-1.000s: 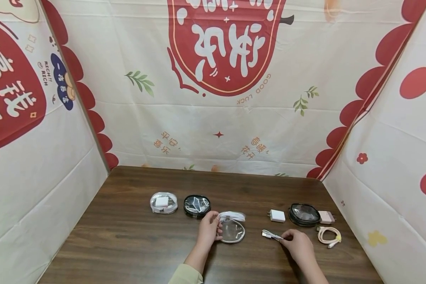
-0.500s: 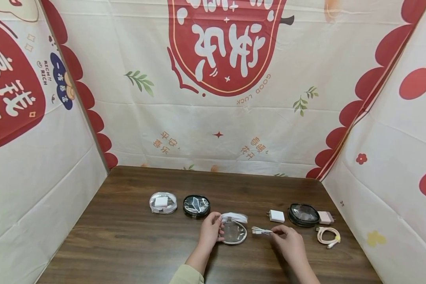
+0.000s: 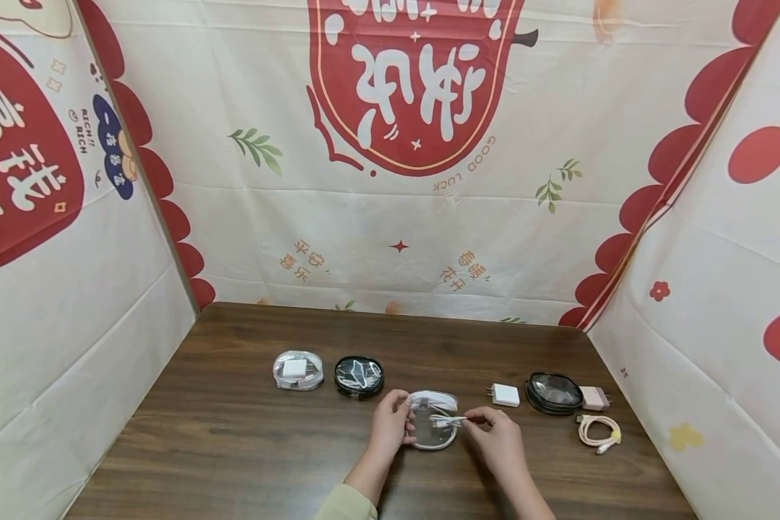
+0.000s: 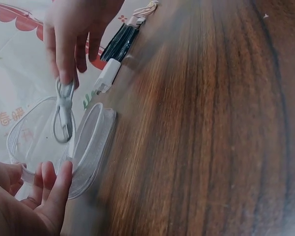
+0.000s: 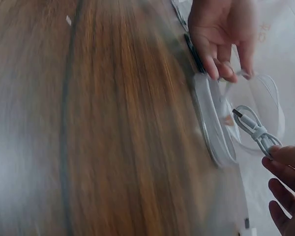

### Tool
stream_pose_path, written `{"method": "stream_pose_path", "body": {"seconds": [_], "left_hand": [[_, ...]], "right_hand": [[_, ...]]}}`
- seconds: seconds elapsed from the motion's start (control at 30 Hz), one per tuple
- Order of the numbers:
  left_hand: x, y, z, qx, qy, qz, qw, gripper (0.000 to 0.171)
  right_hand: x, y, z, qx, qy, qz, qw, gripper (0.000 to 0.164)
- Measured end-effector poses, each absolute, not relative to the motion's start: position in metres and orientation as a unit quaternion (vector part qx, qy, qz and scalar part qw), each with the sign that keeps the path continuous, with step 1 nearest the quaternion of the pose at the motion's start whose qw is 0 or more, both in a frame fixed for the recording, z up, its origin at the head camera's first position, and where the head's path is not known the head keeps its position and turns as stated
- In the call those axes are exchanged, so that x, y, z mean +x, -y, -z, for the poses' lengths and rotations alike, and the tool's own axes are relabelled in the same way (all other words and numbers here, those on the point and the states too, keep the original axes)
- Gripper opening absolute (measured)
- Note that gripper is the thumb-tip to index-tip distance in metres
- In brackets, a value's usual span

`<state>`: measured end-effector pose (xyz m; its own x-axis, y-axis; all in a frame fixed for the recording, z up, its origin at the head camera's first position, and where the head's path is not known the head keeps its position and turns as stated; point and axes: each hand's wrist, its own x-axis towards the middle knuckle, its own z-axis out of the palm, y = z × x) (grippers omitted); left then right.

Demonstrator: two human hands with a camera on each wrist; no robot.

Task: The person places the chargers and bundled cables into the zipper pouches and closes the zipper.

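Note:
In the head view my left hand (image 3: 388,425) grips the left side of a clear oval pouch (image 3: 432,445) with white trim, its lid standing open. The left wrist view shows fingers and thumb at the hinge side of this pouch (image 4: 91,164). My right hand (image 3: 495,439) pinches one end of a white USB cable (image 3: 445,422), folded into loops and bound in the middle. The bundle overlaps the opened pouch in the head view. Its metal plug points away from my right fingers in the right wrist view, where the cable (image 5: 258,132) hangs beside the lid.
Left of the hands lie a clear pouch (image 3: 312,383) with a white charger on it and a black-trimmed pouch (image 3: 359,377). To the right are a white charger (image 3: 505,395), another black-trimmed pouch (image 3: 555,393), a pink charger (image 3: 596,399) and a coiled pink cable (image 3: 599,432). Printed cloth surrounds the table.
My right hand has carried the white cable leftward, from the table right of the pouch to over it. The left hand keeps hold of the pouch, which has shifted slightly right.

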<state>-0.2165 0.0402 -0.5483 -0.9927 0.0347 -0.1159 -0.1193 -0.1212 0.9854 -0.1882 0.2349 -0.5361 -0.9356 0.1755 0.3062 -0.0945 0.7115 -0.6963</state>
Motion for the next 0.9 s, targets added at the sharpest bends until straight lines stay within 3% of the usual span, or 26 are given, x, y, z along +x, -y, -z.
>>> {"method": "stream_pose_path", "body": {"seconds": [0.33, 0.9], "left_hand": [[-0.212, -0.043, 0.543, -0.031, -0.656, -0.752, 0.061, 0.011], [-0.212, -0.043, 0.549, -0.036, -0.630, -0.771, 0.084, 0.012]], "right_hand": [[-0.196, -0.217, 0.545, -0.041, 0.905, -0.389, 0.169, 0.008], [-0.198, -0.192, 0.555, -0.089, 0.907, -0.337, 0.236, 0.007]]}}
